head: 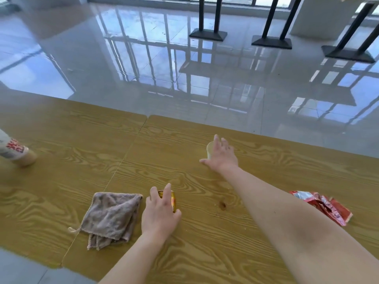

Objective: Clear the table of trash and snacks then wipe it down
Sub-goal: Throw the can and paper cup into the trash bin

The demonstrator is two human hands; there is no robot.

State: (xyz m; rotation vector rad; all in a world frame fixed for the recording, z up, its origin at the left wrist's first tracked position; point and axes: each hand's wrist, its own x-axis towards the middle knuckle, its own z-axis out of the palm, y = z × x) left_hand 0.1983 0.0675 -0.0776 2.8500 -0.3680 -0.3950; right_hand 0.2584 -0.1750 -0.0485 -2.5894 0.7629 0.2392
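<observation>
My left hand [160,212] curls round a small gold and orange can [173,199] lying on the wooden table [61,140]. My right hand [222,155] reaches to the far side, and its spread fingers close round a cream paper cup [210,148]; the hand hides most of the cup. A crumpled grey-brown cloth [111,216] lies just left of my left hand. A torn red snack wrapper [326,206] lies to the right, behind my right forearm. A small brown stain [223,204] marks the tabletop between my arms.
A bottle with a red and white label [14,150] lies at the table's left edge, partly out of frame. Beyond the far edge is a glossy tiled floor [143,58] with black table bases [208,34] at the back right.
</observation>
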